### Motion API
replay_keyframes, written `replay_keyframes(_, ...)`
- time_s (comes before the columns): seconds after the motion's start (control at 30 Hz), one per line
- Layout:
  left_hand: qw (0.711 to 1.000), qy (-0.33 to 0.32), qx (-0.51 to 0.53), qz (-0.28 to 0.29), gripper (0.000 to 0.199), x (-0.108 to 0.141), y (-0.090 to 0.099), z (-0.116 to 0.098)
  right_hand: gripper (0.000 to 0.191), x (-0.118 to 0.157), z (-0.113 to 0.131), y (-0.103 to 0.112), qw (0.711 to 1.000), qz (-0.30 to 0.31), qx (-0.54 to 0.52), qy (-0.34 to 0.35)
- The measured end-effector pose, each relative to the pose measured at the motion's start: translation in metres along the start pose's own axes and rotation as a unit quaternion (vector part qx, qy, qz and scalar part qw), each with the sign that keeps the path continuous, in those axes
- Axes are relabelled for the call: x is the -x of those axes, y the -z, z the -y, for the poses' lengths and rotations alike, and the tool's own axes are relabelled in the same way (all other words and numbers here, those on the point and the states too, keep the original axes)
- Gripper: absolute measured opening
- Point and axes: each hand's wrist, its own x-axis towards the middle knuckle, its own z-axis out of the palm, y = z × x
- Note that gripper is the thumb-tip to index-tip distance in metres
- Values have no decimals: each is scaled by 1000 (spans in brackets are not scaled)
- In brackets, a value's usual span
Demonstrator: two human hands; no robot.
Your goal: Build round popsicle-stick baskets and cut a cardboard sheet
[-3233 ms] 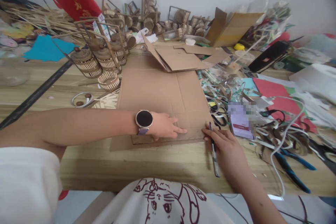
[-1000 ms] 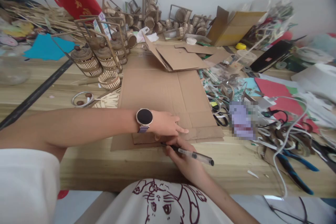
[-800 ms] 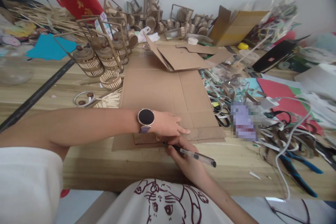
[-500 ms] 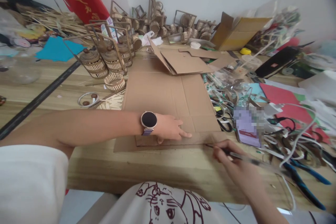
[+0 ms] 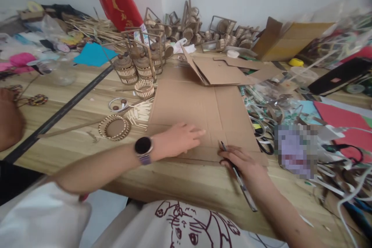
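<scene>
A large flat sheet of brown cardboard (image 5: 186,102) with creases lies on the table in front of me. My left hand (image 5: 180,140) rests on its near part, palm down and fingers stretched out, holding nothing. To the right, my right hand (image 5: 242,159) grips a slim pen-like tool (image 5: 240,183) with a dark tip and a shiny back end. The tip points away from me over the cardboard, and whether it touches is unclear. Folded cardboard pieces (image 5: 221,71) lie on the sheet's far end.
Left of the sheet are a round bamboo ring (image 5: 114,127), small sticks (image 5: 141,113) and bamboo lanterns (image 5: 139,66). Scissors handles (image 5: 266,145), a blurred purple item (image 5: 296,151) and cables crowd the right. An open box (image 5: 290,40) stands behind. Someone's arm (image 5: 10,120) shows far left.
My left hand has drawn back slightly from the near edge strip. My right hand has shifted left and the tool now stands more steeply, pointing forward. The view has swung left.
</scene>
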Motion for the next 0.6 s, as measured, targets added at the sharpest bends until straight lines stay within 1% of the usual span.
replay_keyframes(0.03,997,79,7,-18,17,17,-2,-3,20,1,-1,0,1000,-3,2,4)
replay_keyframes(0.07,986,162,11,-36,15,36,-4,-8,19,2,-3,0,1000,-5,2,8)
replay_keyframes(0.1,969,243,10,-45,17,54,-8,-13,19,1,-4,0,1000,-8,1,12)
replay_keyframes(0.13,945,322,10,-50,19,72,-12,-18,19,1,-5,0,1000,-10,-3,12)
replay_keyframes(0.17,922,382,23,-53,20,88,-19,-25,18,0,-6,0,1000,-10,-7,12)
replay_keyframes(0.2,901,428,42,-61,20,101,-26,-31,18,-2,-7,0,1000,-10,-11,13)
replay_keyframes(0.23,882,459,68,-78,20,111,-35,-38,18,-3,-8,1,1000,-11,-15,15)
replay_keyframes(0.3,867,469,116,-123,20,122,-53,-50,17,-6,-9,1,999,-16,-17,26)
replay_keyframes(0.37,849,476,131,-188,22,124,-67,-58,17,-10,-8,0,999,-21,-17,41)
replay_keyframes(0.43,836,478,145,-225,23,121,-75,-64,16,-14,-4,-2,998,-25,-16,53)
replay_keyframes(0.53,830,474,167,-243,23,121,-77,-67,16,-22,8,-9,998,-20,-21,64)
replay_keyframes(0.6,836,464,166,-240,23,124,-75,-65,16,-28,16,-14,997,-14,-24,69)
